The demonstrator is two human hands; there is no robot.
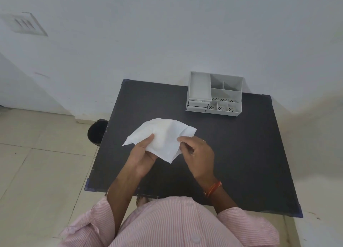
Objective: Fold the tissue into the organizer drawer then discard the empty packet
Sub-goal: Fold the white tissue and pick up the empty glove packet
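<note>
Here, above the near half of the black desk [241, 153], both hands hold a white tissue [163, 137] in the air. The left hand [143, 153] grips its lower left part, thumb on top; the right hand [196, 153] pinches its right edge with the fingertips. Farther back, at the desk's far right by the wall, stands a grey organizer [215, 93], drawers shut. A dark bin [97, 132] sits on the floor left of the desk.

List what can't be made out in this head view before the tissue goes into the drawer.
- Empty packet: not seen in the head view.
- Organizer drawers: fronts too small to tell whether they are shut.
- Bin: partly hidden behind the table edge.
- Left hand palm: covered by the tissue.
</note>
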